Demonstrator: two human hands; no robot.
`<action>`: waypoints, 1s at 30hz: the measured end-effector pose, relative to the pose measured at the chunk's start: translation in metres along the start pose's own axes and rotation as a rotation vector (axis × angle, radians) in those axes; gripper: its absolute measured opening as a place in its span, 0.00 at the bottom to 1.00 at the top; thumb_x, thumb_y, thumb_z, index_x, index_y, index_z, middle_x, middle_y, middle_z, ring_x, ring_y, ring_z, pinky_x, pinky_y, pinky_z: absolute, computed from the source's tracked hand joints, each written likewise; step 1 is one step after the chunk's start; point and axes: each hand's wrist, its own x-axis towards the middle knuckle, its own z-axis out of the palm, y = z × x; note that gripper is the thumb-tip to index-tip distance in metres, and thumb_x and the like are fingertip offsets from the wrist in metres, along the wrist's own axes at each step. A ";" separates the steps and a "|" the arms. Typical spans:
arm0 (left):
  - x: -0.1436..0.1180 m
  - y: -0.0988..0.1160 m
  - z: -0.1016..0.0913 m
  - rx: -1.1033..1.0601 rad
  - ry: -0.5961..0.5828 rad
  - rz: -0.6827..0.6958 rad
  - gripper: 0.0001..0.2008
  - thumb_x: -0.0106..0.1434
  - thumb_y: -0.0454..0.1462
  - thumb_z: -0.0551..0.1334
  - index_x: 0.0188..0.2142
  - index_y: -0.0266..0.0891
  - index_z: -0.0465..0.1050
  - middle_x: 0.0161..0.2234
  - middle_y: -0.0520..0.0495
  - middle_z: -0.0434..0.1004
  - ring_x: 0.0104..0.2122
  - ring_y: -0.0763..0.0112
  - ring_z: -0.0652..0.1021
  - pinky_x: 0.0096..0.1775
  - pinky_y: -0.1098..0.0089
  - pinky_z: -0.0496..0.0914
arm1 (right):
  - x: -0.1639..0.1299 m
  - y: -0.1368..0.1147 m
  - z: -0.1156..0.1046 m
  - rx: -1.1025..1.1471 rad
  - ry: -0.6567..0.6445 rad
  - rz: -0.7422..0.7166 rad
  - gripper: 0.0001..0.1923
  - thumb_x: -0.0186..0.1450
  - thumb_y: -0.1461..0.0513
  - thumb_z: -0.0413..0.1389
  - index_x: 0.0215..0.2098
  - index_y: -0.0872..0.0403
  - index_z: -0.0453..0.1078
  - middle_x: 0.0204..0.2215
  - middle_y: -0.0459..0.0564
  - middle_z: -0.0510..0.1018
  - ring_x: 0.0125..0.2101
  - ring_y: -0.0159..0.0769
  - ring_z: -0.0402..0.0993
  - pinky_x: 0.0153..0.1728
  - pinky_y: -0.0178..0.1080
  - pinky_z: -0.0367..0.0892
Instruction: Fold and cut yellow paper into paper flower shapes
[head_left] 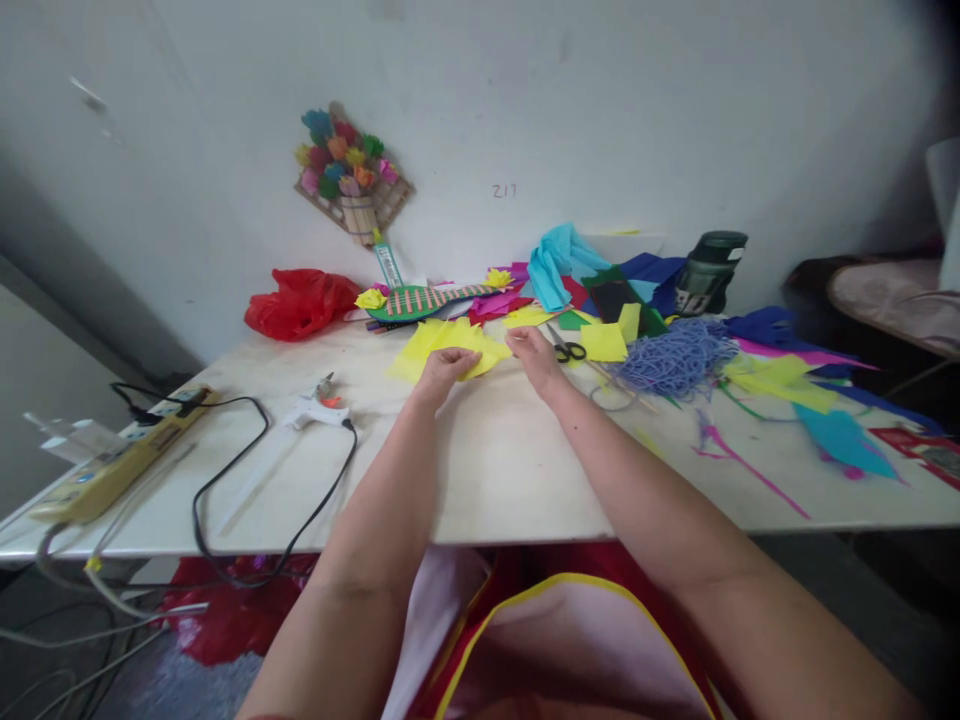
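- At the middle of the white table (510, 480), both arms reach straight out toward twelve o'clock, and the hands meet over a loose pile of yellow paper (435, 340) lying flat on the tabletop.
- The left hand (444, 368) rests on the near edge of the yellow paper, fingers curled down onto it, seemingly pinning the sheet so it cannot slide; whether it pinches a layer I cannot tell.
- The right hand (534, 355) sits at three o'clock of the left one, fingers bent together on the paper's right edge (a grip on a corner, as far as this view shows).
- Black-handled scissors (566, 348) lie just beside the right hand, at its three o'clock, within easy reach.
- A glue gun (319, 408) lies at nine o'clock of the hands, its black cord running to a yellow power strip (112, 465) near the table's left edge, kept well apart from the paper.
- Further toward two o'clock lies a tangle of blue yarn (675, 358), with coloured paper scraps around it.
- A red plastic bag (300, 302) sits against the wall at eleven o'clock.
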 end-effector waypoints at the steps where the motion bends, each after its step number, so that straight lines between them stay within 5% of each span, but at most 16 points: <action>1: 0.001 0.000 0.001 -0.011 0.012 0.000 0.16 0.42 0.47 0.65 0.21 0.35 0.71 0.17 0.53 0.66 0.17 0.81 0.61 0.21 0.76 0.54 | 0.001 0.000 -0.002 0.030 -0.002 0.057 0.15 0.53 0.52 0.53 0.33 0.54 0.64 0.34 0.48 0.73 0.35 0.34 0.70 0.32 0.36 0.65; 7: 0.004 -0.002 0.003 -0.017 0.069 0.002 0.16 0.41 0.47 0.65 0.23 0.35 0.72 0.18 0.52 0.69 0.19 0.79 0.65 0.22 0.76 0.58 | -0.001 -0.002 -0.008 0.224 -0.246 0.335 0.17 0.54 0.50 0.53 0.28 0.57 0.66 0.23 0.51 0.75 0.19 0.30 0.69 0.16 0.30 0.59; 13: 0.004 -0.004 0.003 -0.002 0.040 0.024 0.16 0.43 0.46 0.64 0.24 0.35 0.72 0.19 0.52 0.69 0.20 0.80 0.65 0.23 0.76 0.58 | -0.005 0.001 -0.007 0.297 -0.393 0.316 0.13 0.52 0.56 0.58 0.28 0.58 0.67 0.27 0.53 0.76 0.22 0.29 0.70 0.17 0.29 0.61; 30: 0.003 -0.001 0.005 0.006 0.046 0.026 0.17 0.43 0.46 0.65 0.25 0.34 0.70 0.18 0.54 0.66 0.19 0.81 0.64 0.23 0.76 0.57 | -0.007 0.002 0.001 0.244 -0.277 0.345 0.07 0.51 0.63 0.59 0.26 0.60 0.69 0.22 0.50 0.76 0.18 0.25 0.69 0.16 0.27 0.61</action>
